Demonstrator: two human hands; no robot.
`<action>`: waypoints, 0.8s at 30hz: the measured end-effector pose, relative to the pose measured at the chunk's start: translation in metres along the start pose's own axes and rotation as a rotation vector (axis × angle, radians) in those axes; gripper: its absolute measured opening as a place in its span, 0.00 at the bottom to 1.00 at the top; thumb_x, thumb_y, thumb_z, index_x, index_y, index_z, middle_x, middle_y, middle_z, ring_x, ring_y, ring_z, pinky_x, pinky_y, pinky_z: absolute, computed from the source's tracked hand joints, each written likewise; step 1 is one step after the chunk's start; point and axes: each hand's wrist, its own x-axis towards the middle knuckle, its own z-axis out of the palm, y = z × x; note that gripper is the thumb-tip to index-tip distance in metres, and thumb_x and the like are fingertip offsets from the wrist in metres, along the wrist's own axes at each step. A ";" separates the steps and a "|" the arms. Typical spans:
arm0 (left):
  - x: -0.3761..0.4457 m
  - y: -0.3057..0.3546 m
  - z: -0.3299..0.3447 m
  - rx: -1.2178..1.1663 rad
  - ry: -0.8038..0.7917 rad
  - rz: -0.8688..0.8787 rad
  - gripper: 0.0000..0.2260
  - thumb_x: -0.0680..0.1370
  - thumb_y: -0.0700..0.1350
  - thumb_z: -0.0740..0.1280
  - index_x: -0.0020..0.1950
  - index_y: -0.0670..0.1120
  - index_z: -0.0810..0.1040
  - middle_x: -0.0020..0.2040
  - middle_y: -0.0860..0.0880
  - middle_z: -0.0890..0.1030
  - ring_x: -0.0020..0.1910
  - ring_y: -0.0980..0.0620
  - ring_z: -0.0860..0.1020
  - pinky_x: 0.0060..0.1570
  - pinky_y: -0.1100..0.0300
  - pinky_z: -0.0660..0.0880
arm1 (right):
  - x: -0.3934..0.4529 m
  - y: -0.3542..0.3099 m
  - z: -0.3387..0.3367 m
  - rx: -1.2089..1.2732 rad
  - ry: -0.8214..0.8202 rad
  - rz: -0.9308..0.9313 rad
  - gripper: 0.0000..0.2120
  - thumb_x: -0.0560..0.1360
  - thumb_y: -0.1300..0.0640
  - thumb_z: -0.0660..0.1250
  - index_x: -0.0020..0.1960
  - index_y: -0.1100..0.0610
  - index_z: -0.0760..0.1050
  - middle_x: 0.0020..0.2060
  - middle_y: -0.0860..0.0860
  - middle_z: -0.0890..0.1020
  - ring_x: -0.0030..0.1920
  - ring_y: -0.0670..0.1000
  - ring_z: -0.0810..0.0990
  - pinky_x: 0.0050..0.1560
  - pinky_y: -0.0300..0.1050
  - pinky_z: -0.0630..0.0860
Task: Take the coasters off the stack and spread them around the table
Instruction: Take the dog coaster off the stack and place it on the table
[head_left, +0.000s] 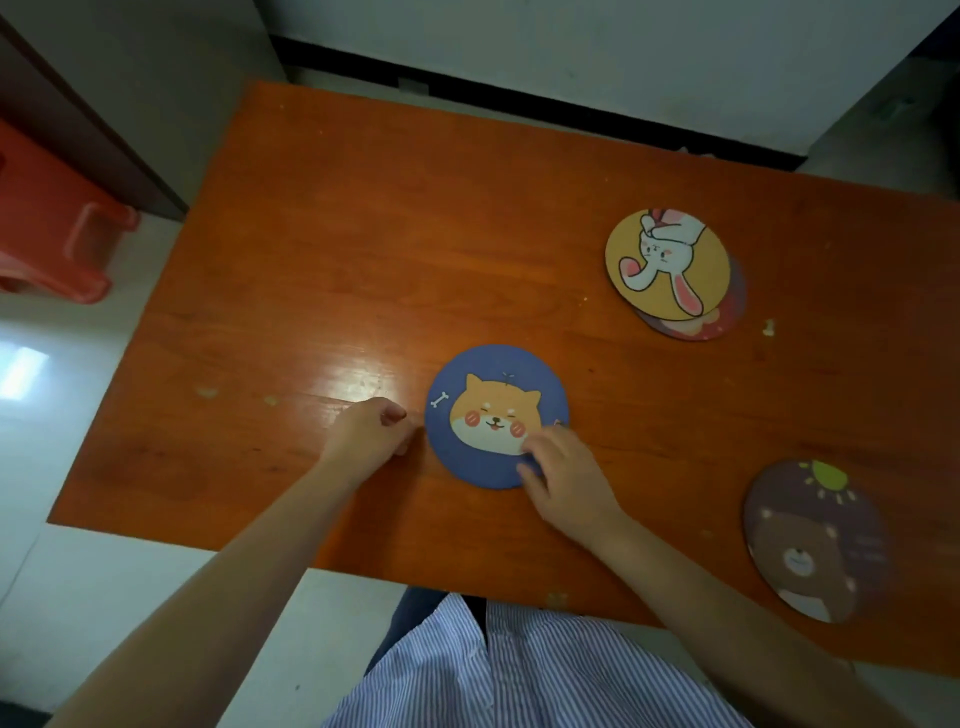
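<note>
No readable text, brand, number or label anywhere in view. Coasters carry pictures only: blue coaster (496, 415) a cartoon dog face with a small bone mark; yellow coaster (667, 262) a rabbit; brown coaster (815, 540) a bear under a sun, blurred. Faint pale marks on the brown one, too soft to tell if lettering.

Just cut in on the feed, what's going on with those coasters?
A person is spreading coasters over the orange table. The right hand rests its fingers on the blue dog coaster, lying flat; the left hand sits loosely curled just beside it. The bear coaster lies alone. The rabbit coaster still overlaps another coaster.
</note>
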 end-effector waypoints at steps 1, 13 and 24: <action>-0.004 0.003 0.003 0.068 0.065 0.017 0.13 0.75 0.48 0.67 0.55 0.42 0.77 0.42 0.48 0.82 0.41 0.51 0.79 0.39 0.60 0.72 | 0.005 0.003 -0.001 0.002 0.083 0.127 0.09 0.75 0.61 0.66 0.53 0.65 0.77 0.51 0.60 0.80 0.53 0.60 0.78 0.53 0.53 0.76; -0.005 0.039 0.026 -0.087 0.206 -0.093 0.02 0.75 0.41 0.65 0.44 0.43 0.76 0.42 0.40 0.78 0.42 0.42 0.75 0.43 0.51 0.73 | 0.041 0.016 -0.008 0.219 0.162 0.655 0.10 0.77 0.61 0.65 0.55 0.64 0.77 0.53 0.60 0.80 0.52 0.58 0.79 0.43 0.47 0.73; -0.016 0.001 0.004 0.114 0.033 0.037 0.18 0.75 0.40 0.66 0.28 0.47 0.63 0.29 0.50 0.68 0.36 0.46 0.69 0.36 0.57 0.65 | 0.026 -0.015 0.009 0.182 0.187 0.636 0.09 0.77 0.63 0.63 0.56 0.64 0.77 0.53 0.60 0.79 0.52 0.56 0.77 0.49 0.43 0.71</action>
